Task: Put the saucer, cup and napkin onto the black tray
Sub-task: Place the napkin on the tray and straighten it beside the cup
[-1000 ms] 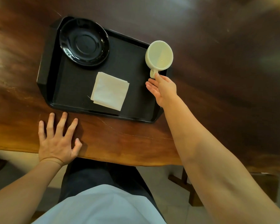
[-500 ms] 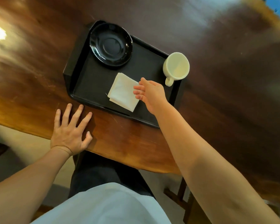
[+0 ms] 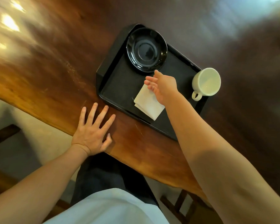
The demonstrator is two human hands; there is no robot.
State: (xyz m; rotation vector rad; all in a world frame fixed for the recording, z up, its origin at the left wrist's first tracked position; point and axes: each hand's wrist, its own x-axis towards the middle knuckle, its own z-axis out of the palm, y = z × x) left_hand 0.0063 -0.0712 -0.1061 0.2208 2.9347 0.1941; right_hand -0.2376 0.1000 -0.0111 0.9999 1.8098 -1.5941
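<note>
Table [image 3: 58, 75]: dark wood, under everything; the left hand rests on its near edge.
Tray [image 3: 118, 88]: black, beneath the right hand, holding all three items, so the task looks done.
Saucer [image 3: 146, 50]: just beyond the right fingertips, in the tray's far corner.
Napkin [image 3: 148, 105]: folded, flat, partly under the right hand.
Cup [image 3: 206, 81]: upright, right of that hand, handle toward the person.
Right hand [image 3: 162, 85]: open, empty, above the napkin.
Left hand [image 3: 93, 128]: flat, fingers spread, probably bracing.

On the black plastic tray [image 3: 113, 81], bare floor lies open at nine o'clock of the folded white napkin [image 3: 148, 102]. The glossy black saucer [image 3: 146, 49] blocks twelve o'clock (far corner); the cream ceramic cup [image 3: 206, 81] crowds three o'clock.
</note>
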